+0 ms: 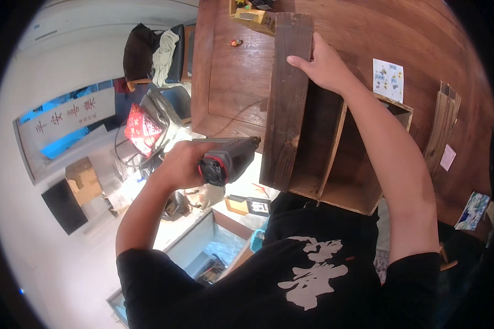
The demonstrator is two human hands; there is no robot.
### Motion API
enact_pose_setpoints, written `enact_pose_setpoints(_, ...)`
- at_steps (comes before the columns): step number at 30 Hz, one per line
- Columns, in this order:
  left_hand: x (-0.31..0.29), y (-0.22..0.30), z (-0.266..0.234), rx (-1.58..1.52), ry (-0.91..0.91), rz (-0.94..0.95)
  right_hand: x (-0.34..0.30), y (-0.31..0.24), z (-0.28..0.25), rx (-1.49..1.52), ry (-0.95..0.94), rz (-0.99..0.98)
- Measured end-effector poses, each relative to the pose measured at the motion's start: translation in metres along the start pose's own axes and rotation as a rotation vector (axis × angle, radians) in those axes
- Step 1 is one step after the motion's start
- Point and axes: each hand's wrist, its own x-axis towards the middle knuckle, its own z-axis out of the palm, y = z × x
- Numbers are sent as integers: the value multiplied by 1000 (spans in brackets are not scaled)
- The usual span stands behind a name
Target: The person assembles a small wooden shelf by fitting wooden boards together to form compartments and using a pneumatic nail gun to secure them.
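Note:
In my left hand (pixel 182 164) is a grey and black nail gun (pixel 230 159) with a red ring. My fingers are wrapped round its handle, and its nose points at the near part of a dark wooden board (pixel 288 98), apart from it. That long board lies along the left side of an open wooden box (pixel 348 211) with a divider (pixel 332 159). My right hand (pixel 324 66) grips the board near its far end, the thumb on its upper face and the fingers over its right edge. The fingertips are partly hidden.
The box rests on a brown wooden table (pixel 230 82). A yellow box (pixel 255 22) stands beyond the board's far end. To the right lie a printed sheet (pixel 388 79) and wooden strips (pixel 443 126). An open drawer (pixel 189 238) is at lower left; a chair (pixel 173 60) holds cloth.

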Motion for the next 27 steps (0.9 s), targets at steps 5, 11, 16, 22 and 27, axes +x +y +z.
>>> enact_pose_setpoints(5, 15, 1, -10, 26, -69, 15, -5, -14, -3, -114, -6, 96)
enact_pose_setpoints(11, 20, 2, -7, 47, -92, 9, -5, -17, -6, -143, -43, 85)
enact_pose_setpoints(16, 25, 6, -4, 96, -77, -9, -4, -15, -4, -176, -18, 56)
enact_pose_setpoints(22, 31, 9, -5, 149, -92, 33, -2, -9, -5, -145, -15, 51)
enact_pose_setpoints(27, 31, 14, -7, 143, -109, -19, -2, -8, -7, -163, -5, 38)
